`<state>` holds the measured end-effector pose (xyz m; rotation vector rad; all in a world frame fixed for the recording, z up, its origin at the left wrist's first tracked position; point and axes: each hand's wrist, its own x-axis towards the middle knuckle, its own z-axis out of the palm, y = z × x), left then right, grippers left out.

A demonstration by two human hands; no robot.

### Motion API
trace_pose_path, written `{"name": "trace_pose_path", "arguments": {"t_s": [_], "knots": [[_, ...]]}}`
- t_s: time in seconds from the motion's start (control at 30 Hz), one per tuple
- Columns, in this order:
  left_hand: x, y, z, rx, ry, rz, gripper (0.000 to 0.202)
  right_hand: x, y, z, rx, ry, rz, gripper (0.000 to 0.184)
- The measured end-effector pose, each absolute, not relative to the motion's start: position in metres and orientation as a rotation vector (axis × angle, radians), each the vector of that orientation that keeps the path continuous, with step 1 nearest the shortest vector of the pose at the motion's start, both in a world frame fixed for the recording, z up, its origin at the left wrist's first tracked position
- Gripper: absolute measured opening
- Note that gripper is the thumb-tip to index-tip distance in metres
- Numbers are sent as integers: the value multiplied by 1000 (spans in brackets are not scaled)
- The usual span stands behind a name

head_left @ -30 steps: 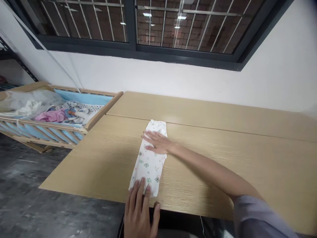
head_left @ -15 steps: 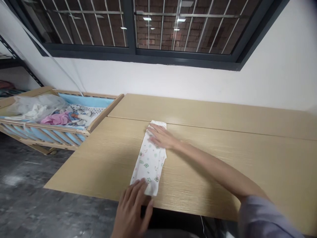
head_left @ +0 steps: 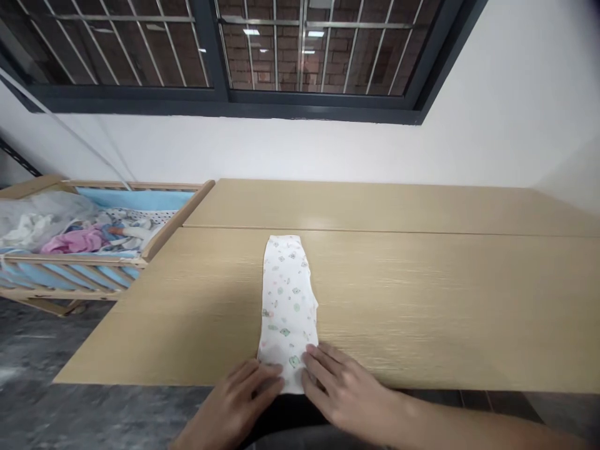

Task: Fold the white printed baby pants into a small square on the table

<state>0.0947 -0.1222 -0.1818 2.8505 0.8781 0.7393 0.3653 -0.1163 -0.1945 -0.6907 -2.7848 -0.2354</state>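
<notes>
Folded white baby pants (head_left: 288,294) with a small green and pink print lie lengthwise on the wooden tabletop. Their near end reaches the table's front edge. My left hand (head_left: 239,397) is at the near left corner, thumb and forefinger closed on the cloth. At the near right corner, my right hand (head_left: 344,384) has its fingertips on the fabric and its thumb beside them, closed on the edge. The far end of the pants is flat and untouched.
A pale wooden table (head_left: 435,300) with a seam runs along the white wall. To the left stands a wooden crib (head_left: 178,222) with blue lining, holding a pink cloth (head_left: 75,240) and other fabrics. A barred window (head_left: 225,100) is above.
My right hand has come back from the far end of the pants to their near right corner. My left hand has closed on the near left corner. The pants lie straighter.
</notes>
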Motion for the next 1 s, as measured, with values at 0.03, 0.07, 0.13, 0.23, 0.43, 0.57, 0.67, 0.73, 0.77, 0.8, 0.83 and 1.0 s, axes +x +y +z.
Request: {"name": "trace_pose_path", "arguments": {"t_s": [0.03,0.07,0.13,0.23,0.43,0.57,0.67,0.73,0.77,0.8,0.83,1.0], "knots": [[98,-126,-179,2827,829,705,26,368,-122,-190,-693,-2784,-195,30],[100,-128,-176,2788,799,677,27,371,-126,-182,-707,-2789,-100,29],[103,-127,-169,2678,826,688,30,375,-123,-158,-800,-2776,229,26],[108,-100,-150,2481,1005,768,32,381,-90,-122,-953,-2594,736,24],[129,28,-111,2312,1435,789,24,379,50,-124,-1086,-2212,805,27],[147,101,-114,2320,1593,605,26,363,129,-153,-1370,-2042,715,26],[158,122,-125,2346,1688,529,24,356,154,-165,-1475,-2067,676,15],[165,114,-131,2382,1761,516,28,356,157,-167,-1492,-2097,658,15],[168,103,-133,2404,1794,525,31,356,154,-167,-1498,-2101,639,18],[171,89,-136,2427,1814,536,34,357,150,-165,-1484,-2110,599,24],[174,71,-140,2461,1820,538,37,358,144,-163,-1442,-2140,536,31],[179,-19,-170,2800,1820,303,52,344,100,-157,-846,-2637,299,56]]}}
